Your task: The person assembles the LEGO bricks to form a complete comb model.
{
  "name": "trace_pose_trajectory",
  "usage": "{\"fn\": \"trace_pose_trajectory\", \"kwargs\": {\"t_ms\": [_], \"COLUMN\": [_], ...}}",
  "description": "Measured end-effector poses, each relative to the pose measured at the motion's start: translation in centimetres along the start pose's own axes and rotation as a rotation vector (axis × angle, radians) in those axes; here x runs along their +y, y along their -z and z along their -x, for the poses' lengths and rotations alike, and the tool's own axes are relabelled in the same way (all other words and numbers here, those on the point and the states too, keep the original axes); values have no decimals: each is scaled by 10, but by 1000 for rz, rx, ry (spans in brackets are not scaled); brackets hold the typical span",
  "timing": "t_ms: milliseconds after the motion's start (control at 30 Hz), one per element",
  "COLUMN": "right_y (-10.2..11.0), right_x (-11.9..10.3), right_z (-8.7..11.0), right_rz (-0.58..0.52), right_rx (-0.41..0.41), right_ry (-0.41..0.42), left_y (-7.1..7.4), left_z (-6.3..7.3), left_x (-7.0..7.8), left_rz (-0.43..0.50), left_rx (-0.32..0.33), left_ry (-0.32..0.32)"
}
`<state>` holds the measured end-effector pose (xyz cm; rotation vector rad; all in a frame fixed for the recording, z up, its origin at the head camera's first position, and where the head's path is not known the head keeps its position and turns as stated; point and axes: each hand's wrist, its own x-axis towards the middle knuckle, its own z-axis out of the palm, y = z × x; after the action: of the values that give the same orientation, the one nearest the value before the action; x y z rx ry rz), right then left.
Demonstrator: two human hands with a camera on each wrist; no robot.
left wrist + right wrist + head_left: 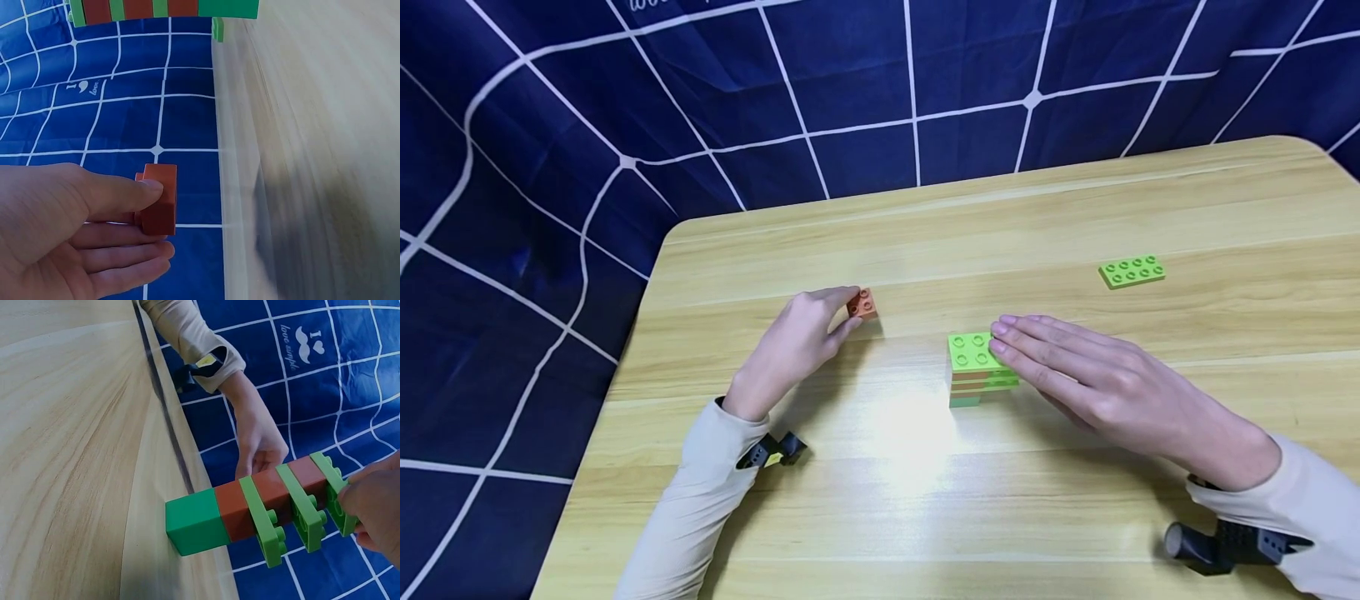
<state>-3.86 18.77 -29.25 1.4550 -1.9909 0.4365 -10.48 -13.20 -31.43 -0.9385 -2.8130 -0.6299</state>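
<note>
My left hand pinches a small orange-red toy building brick between thumb and fingers, left of a brick tower. The tower has a green block at its base, then red bricks alternating with flat light green bricks that stick out to one side. On top lies a light green studded brick. My right hand holds the right end of this top brick, its fingers laid together over the studs. From the head, the right thumb is hidden.
A loose flat light green brick with two rows of studs lies on the wooden table, toward the back right. Behind the table's far and left edges hangs a dark blue cloth with white grid lines.
</note>
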Motion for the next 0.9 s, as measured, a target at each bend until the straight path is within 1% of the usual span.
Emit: {"fn": "trace_pose_trajectory", "kwargs": {"t_ms": [200, 367, 600, 700, 900], "right_y": [0, 1, 1, 1, 2], "right_x": [-1, -1, -1, -1, -1], "right_z": [0, 0, -1, -1, -1], "right_rz": [7, 9, 13, 13, 13], "right_rx": [-17, -22, -25, -20, -34], "right_ry": [-4, -6, -10, -8, -11], "left_y": [1, 0, 1, 2, 6], "left_z": [0, 0, 1, 1, 2], "left_x": [2, 3, 7, 10, 19], "left_rz": [10, -7, -35, -32, -36], "left_rx": [-7, -12, -26, -28, -26], "left_ry": [-26, -60, -65, -76, -95]}}
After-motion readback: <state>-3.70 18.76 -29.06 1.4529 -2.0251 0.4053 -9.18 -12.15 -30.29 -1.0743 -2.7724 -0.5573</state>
